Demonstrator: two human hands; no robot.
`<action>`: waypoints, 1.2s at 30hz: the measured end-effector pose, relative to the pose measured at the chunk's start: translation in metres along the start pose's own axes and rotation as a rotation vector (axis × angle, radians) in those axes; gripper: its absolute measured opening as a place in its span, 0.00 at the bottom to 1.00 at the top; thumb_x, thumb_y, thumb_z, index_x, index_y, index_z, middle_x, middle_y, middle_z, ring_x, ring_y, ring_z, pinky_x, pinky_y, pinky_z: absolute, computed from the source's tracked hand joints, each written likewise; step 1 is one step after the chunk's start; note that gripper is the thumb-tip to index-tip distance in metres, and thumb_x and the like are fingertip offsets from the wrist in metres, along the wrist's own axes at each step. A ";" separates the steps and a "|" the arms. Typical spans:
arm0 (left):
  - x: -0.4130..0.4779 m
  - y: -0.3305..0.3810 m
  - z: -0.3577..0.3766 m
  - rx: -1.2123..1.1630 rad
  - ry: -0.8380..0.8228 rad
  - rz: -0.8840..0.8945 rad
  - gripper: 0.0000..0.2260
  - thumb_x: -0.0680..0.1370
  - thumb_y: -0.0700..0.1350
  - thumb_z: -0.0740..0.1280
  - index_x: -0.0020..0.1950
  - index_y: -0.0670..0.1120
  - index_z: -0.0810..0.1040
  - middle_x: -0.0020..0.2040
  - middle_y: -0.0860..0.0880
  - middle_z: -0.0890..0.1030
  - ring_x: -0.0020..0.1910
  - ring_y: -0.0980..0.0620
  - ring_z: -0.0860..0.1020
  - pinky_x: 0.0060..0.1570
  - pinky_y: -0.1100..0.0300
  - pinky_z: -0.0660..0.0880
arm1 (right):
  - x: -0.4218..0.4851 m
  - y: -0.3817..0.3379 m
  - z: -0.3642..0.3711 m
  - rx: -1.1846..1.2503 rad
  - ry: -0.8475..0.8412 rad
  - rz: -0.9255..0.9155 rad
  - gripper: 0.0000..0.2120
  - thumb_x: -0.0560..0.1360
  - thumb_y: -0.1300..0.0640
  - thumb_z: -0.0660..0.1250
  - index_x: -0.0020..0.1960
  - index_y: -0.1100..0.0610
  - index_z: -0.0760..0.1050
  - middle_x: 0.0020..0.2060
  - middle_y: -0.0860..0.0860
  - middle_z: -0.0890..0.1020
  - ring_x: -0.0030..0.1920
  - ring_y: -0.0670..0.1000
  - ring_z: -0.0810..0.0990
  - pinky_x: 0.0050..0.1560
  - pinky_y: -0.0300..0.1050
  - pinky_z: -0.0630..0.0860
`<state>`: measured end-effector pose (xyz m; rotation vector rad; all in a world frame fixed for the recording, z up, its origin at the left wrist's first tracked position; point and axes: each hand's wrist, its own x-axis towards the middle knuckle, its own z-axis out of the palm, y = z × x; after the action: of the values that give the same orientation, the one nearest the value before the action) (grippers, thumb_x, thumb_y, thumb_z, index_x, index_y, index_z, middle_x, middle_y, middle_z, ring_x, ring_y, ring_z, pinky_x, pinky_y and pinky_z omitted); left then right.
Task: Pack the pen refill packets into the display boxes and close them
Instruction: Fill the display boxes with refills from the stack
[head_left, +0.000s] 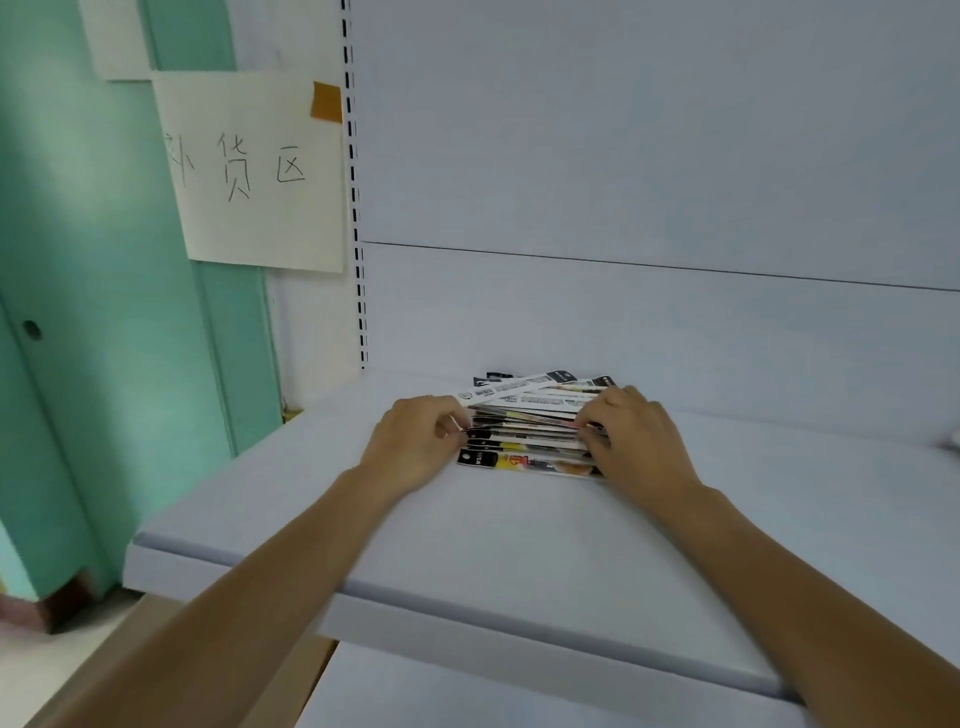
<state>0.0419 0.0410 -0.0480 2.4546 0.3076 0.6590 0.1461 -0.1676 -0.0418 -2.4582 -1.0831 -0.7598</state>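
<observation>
A fanned pile of several long, narrow pen refill packets (530, 415), white and black with some yellow print, lies on the pale grey shelf (467, 530) near its back. My left hand (415, 441) pinches the left ends of the packets with curled fingers. My right hand (634, 436) curls round the right ends of the same pile. The bottom packet lies flat on the shelf. No display box is in view.
The shelf's white back panel (623, 156) rises behind the pile, with a slotted upright (356, 208) at its left. A handwritten paper sign (249, 171) hangs on the green wall (78, 260). A lower shelf (415, 696) shows beneath the front edge.
</observation>
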 end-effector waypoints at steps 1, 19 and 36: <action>0.000 0.001 0.000 0.013 0.012 0.025 0.06 0.74 0.44 0.68 0.43 0.55 0.77 0.39 0.57 0.77 0.45 0.54 0.77 0.51 0.56 0.74 | -0.001 0.000 0.000 -0.003 0.011 -0.002 0.05 0.75 0.62 0.64 0.45 0.59 0.78 0.44 0.53 0.80 0.49 0.56 0.75 0.45 0.46 0.66; -0.002 -0.003 -0.001 -0.059 0.079 0.133 0.09 0.74 0.36 0.68 0.48 0.48 0.84 0.46 0.51 0.81 0.47 0.53 0.77 0.53 0.60 0.74 | -0.011 -0.010 -0.014 0.245 0.136 0.092 0.25 0.71 0.73 0.57 0.62 0.55 0.77 0.57 0.51 0.80 0.55 0.54 0.77 0.56 0.49 0.75; -0.011 0.005 -0.003 -0.190 0.127 0.265 0.08 0.69 0.36 0.72 0.43 0.49 0.82 0.46 0.57 0.81 0.47 0.64 0.77 0.53 0.74 0.71 | -0.011 -0.011 0.005 0.013 0.011 -0.278 0.11 0.64 0.62 0.71 0.47 0.58 0.79 0.39 0.51 0.81 0.40 0.56 0.81 0.36 0.44 0.77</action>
<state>0.0312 0.0348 -0.0468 2.2942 -0.0337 0.9143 0.1332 -0.1641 -0.0510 -2.3164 -1.4399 -0.8421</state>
